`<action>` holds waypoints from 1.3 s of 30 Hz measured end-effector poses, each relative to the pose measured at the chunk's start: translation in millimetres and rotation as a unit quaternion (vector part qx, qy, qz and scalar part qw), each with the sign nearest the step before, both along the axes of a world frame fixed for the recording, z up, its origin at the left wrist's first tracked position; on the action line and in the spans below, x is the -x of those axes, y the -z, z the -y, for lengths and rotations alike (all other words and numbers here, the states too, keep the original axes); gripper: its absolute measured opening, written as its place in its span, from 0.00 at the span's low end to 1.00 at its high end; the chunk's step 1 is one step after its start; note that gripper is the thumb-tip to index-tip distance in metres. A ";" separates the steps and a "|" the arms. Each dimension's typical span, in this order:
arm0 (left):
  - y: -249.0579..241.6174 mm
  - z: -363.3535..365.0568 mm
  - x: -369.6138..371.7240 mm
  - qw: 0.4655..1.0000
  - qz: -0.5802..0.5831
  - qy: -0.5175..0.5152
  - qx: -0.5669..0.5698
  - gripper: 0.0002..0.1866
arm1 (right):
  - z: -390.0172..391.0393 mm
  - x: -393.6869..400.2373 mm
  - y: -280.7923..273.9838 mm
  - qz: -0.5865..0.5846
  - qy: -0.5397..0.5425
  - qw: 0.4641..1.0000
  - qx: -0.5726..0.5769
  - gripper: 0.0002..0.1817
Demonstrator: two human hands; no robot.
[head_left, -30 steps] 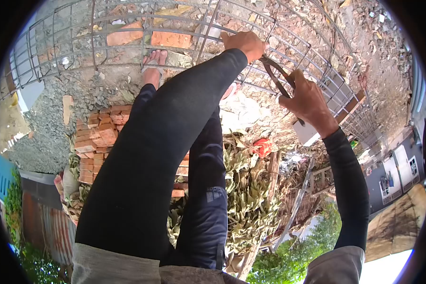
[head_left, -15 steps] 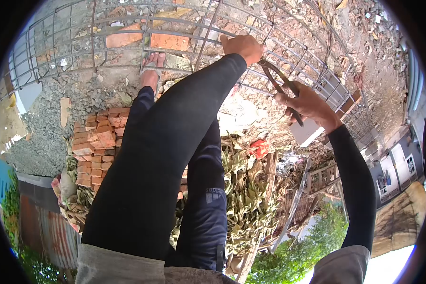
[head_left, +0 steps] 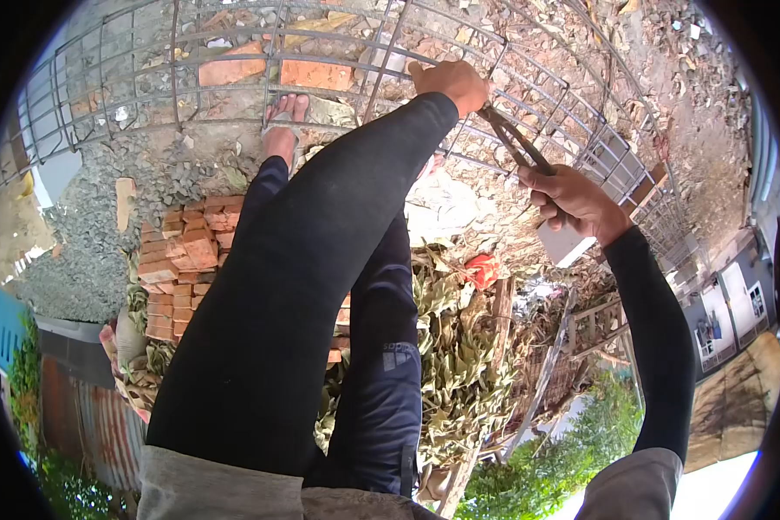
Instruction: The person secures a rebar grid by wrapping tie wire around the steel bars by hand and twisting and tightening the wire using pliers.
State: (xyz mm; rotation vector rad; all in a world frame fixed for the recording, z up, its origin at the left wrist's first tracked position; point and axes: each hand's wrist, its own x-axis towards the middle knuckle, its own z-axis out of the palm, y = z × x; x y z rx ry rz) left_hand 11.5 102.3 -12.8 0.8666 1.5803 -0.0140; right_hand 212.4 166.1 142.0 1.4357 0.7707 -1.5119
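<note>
A: What is in the view?

B: One person's two hands, both in long black sleeves, work at one cage of grey steel rods (head_left: 234,78) that runs across the top. One pair of pincers (head_left: 516,143) is in use.

A: Where are the pincers?

B: At the cage's right part, against a rod. They are dark metal, thin and long. The long axis slants: the head points up and left to the rod, the two handles run down and right.

A: What do the hands do?

B: The right hand (head_left: 576,201) has its fingers curled tight round the handles, which lie nearly together. The left hand (head_left: 449,80) is closed on a rod just beside the pincer head.

A: What lies around the cage?

B: Below its left part is one stack of red bricks (head_left: 178,260). Two loose bricks (head_left: 273,71) show through the rods. One bare foot in a sandal (head_left: 283,117) stands under the cage. Below the pincers lies one red scrap (head_left: 483,269) among dry leaves.
</note>
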 end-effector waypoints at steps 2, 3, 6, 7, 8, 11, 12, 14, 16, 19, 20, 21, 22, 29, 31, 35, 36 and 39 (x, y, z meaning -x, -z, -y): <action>-0.6 -2.1 2.0 1.000 0.000 -0.010 -0.004 0.28 | 11.5 -6.2 0.3 0.017 0.233 0.967 0.099 0.28; -0.9 -2.5 2.5 1.000 0.008 -0.004 0.000 0.28 | 15.6 1.0 -4.5 0.015 0.208 0.976 0.071 0.29; 3.9 -0.9 -0.2 1.000 -0.007 -0.009 -0.019 0.30 | 7.5 17.4 -10.3 -0.036 -0.111 0.987 -0.108 0.27; 6.9 1.2 -2.2 0.999 -0.015 -0.008 -0.034 0.31 | 7.4 28.2 -19.6 -0.096 -0.284 0.924 -0.237 0.28; 9.3 4.0 -3.3 0.999 -0.025 -0.004 -0.047 0.33 | 9.9 11.6 -12.7 -0.187 -0.421 0.793 -0.399 0.32; -7.0 -2.4 7.4 1.000 0.007 0.011 -0.025 0.35 | 3.9 37.6 -30.6 -0.153 -0.640 0.602 -0.453 0.32; -4.1 -1.6 5.3 1.000 -0.001 0.010 -0.029 0.35 | 3.0 38.4 -30.9 -0.177 -0.650 0.571 -0.469 0.32; 5.6 1.5 -2.1 0.998 -0.019 -0.001 -0.053 0.34 | -0.7 30.9 -24.7 -0.207 -0.650 0.542 -0.490 0.29; 4.9 1.3 0.2 0.999 -0.018 -0.003 -0.047 0.33 | 1.2 19.0 -19.8 -0.223 -0.633 0.555 -0.491 0.26; 4.9 0.9 -2.6 1.000 -0.011 -0.001 -0.029 0.32 | -4.2 10.2 -8.1 -0.169 -0.610 0.639 -0.437 0.20; 4.9 0.1 -2.7 0.999 -0.017 -0.004 -0.030 0.32 | -6.5 10.6 -5.6 -0.092 -0.431 0.842 -0.311 0.20; 3.5 0.0 -2.8 0.999 -0.021 -0.007 -0.032 0.32 | -8.0 13.8 -6.2 -0.005 -0.210 0.965 -0.156 0.21; 1.3 1.2 -0.8 0.999 -0.007 -0.017 -0.039 0.32 | -9.6 15.5 -8.2 0.084 0.031 0.996 0.012 0.22; -3.6 -5.1 6.4 1.000 0.012 0.003 0.008 0.30 | 28.8 24.3 -14.4 -0.044 -0.150 0.960 -0.233 0.32; -0.9 -6.9 5.3 1.000 0.010 0.005 0.012 0.32 | 30.1 37.7 -28.4 -0.083 -0.403 0.860 -0.301 0.46; 1.8 -8.5 8.4 0.999 0.033 0.013 0.013 0.32 | 28.5 30.8 -26.0 -0.099 -0.481 0.793 -0.360 0.38; 2.2 -8.6 8.2 0.999 0.030 0.016 0.017 0.33 | 29.6 30.2 -26.9 -0.111 -0.497 0.771 -0.384 0.35; 5.3 -7.2 8.3 1.000 0.020 0.016 0.011 0.31 | 24.8 18.3 -22.3 -0.210 -0.573 0.616 -0.499 0.26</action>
